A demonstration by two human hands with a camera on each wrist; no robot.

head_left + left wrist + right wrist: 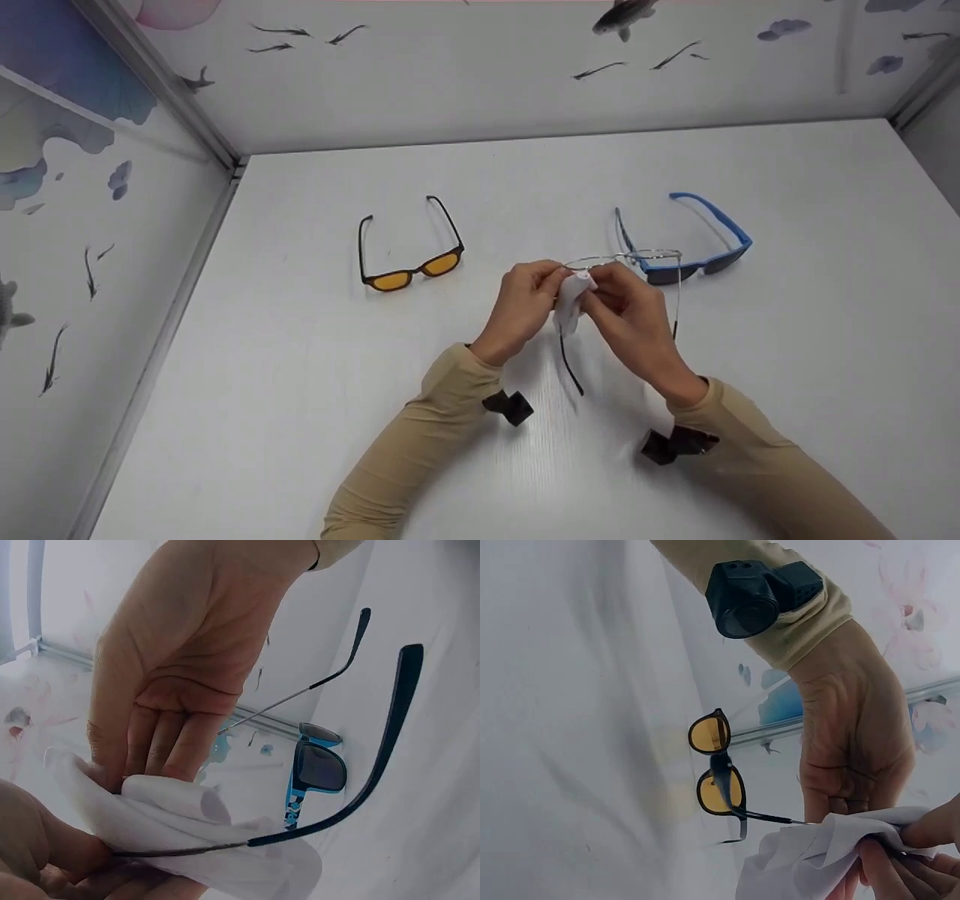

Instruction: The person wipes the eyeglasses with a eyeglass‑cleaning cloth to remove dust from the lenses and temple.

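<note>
Thin metal-framed eyeglasses (664, 253) are held up above the table, one dark-tipped temple (390, 727) hanging down beside a white cloth (570, 304). My left hand (525, 307) pinches the eyeglasses near the base of that temple, with the cloth against its fingers. My right hand (634, 319) pinches the folded cloth (180, 802) between thumb and fingers at the near lens. Cloth and fingers hide that lens. In the right wrist view, the cloth (795, 859) drapes between both hands.
Black-framed glasses with orange lenses (391, 281) lie on the white table (300, 375), left of the hands. Blue-framed sunglasses (739, 244) lie behind and right of the right hand. Printed panels (487, 75) stand along the back and left.
</note>
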